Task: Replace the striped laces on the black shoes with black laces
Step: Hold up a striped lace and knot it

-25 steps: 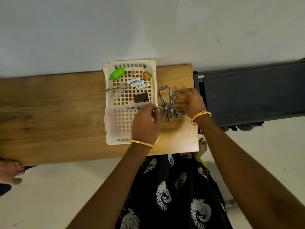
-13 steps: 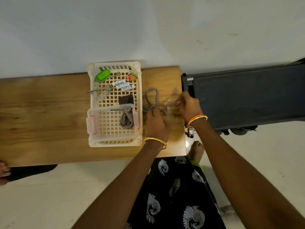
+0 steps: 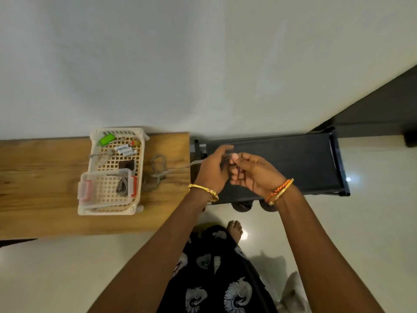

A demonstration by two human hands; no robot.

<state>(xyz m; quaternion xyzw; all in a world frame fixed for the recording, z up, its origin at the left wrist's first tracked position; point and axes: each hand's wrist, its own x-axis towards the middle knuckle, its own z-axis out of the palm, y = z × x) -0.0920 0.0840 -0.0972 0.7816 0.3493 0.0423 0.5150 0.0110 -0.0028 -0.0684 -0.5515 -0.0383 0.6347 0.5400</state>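
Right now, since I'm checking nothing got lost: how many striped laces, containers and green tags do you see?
Striped laces: 2 (loose lace, boxed lace)
Containers: 2 (white basket, clear box)
Green tags: 1 (green tag)
Total: 5

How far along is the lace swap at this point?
Striped laces look already removed: one lies bundled in the small clear box. Both hands, left hand and right hand, hold the other striped lace, trailing off the table. No shoes or black laces are identifiable.
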